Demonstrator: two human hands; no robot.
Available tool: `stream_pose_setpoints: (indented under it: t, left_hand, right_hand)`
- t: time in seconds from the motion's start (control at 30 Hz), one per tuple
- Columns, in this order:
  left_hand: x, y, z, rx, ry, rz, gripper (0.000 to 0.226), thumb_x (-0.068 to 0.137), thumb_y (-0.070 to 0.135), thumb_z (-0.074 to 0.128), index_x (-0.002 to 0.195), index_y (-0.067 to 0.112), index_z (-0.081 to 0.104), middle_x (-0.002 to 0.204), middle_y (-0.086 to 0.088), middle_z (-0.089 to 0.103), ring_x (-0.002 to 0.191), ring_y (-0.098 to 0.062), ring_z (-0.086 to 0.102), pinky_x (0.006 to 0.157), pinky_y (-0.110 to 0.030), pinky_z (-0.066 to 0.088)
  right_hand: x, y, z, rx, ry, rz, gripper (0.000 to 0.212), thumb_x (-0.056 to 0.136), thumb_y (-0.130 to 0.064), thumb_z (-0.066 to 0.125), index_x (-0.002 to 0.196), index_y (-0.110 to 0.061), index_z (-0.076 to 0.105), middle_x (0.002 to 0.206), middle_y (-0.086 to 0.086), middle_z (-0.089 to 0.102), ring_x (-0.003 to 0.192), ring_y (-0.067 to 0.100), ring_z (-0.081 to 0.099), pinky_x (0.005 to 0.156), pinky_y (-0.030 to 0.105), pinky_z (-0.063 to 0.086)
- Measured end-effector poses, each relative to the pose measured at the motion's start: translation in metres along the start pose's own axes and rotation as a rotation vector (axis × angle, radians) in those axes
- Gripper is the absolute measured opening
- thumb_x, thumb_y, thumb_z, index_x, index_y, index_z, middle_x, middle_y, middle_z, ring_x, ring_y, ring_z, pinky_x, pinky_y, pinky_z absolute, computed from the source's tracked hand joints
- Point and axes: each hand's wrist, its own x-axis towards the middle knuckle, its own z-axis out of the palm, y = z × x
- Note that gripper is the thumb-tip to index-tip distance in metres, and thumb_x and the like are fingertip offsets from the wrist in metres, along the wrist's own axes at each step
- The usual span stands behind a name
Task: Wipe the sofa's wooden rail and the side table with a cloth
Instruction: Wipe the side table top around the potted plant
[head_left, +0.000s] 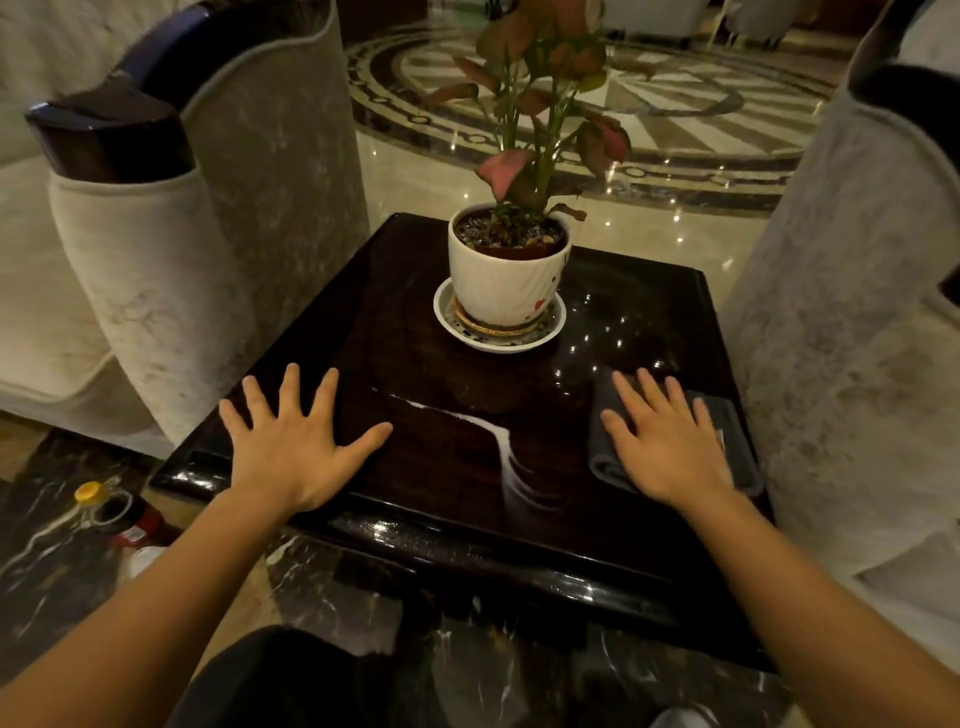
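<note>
Under the right hand (670, 447), pressed flat with fingers spread and grasping nothing, lies the grey cloth (727, 431), mostly hidden, on the dark desk (441, 441). Left hand (296, 441) rests flat too, bare. Past both stands a plant pot (501, 270).

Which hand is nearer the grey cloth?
Right. The right hand lies flat on the grey cloth; the left hand rests on the side table, well apart.
</note>
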Motion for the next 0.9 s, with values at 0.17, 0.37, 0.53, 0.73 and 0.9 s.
stream_pose_setpoints:
  t: [0.17,0.37,0.53,0.73,0.9]
  left_hand:
    - [0.001,-0.001,0.001,-0.006,0.004,-0.002,0.111,0.061,0.100,0.000,0.154,0.040,0.001,0.166,-0.007,0.001,0.148,-0.047,-0.004,0.115,-0.065,-0.002]
    - [0.001,-0.002,0.006,-0.006,0.020,-0.007,0.111,0.061,0.100,0.000,0.154,0.040,0.001,0.166,-0.007,0.002,0.148,-0.046,-0.004,0.114,-0.064,-0.004]
    - [0.003,0.000,0.003,-0.006,0.005,-0.015,0.112,0.060,0.101,0.000,0.154,0.040,0.001,0.166,-0.007,0.000,0.148,-0.046,-0.005,0.115,-0.064,-0.004]
    - [0.001,0.000,0.000,-0.011,0.002,-0.012,0.112,0.060,0.100,-0.001,0.155,0.040,0.000,0.166,-0.007,-0.001,0.148,-0.046,-0.006,0.116,-0.064,-0.003]
    - [-0.002,0.000,-0.001,-0.006,0.005,-0.004,0.112,0.060,0.100,-0.001,0.155,0.040,0.000,0.166,-0.007,0.000,0.148,-0.046,-0.005,0.116,-0.064,-0.003]
  right_hand:
    - [-0.015,-0.119,0.016,0.070,0.026,0.115,0.070,0.098,-0.054,0.019,0.159,-0.020,0.009,0.168,0.009,0.005,0.152,0.039,-0.001,0.121,0.057,0.000]
    - [-0.028,-0.035,0.000,0.003,-0.156,-0.699,0.066,0.096,-0.069,0.015,0.156,-0.043,0.006,0.165,-0.015,0.001,0.152,0.013,-0.008,0.121,0.037,-0.005]
    - [-0.006,-0.020,0.000,0.005,-0.019,-0.083,0.063,0.100,-0.058,0.024,0.158,-0.035,0.010,0.168,-0.003,0.007,0.154,0.025,0.000,0.123,0.046,0.002]
    - [-0.034,-0.156,0.020,0.073,0.027,-0.011,0.071,0.099,-0.052,0.022,0.159,-0.016,0.008,0.167,0.014,0.005,0.152,0.039,-0.002,0.121,0.055,-0.001]
    - [-0.041,-0.073,0.001,0.030,-0.176,-0.770,0.063,0.101,-0.059,0.024,0.158,-0.037,0.009,0.166,-0.010,0.002,0.152,0.014,-0.008,0.121,0.035,-0.008]
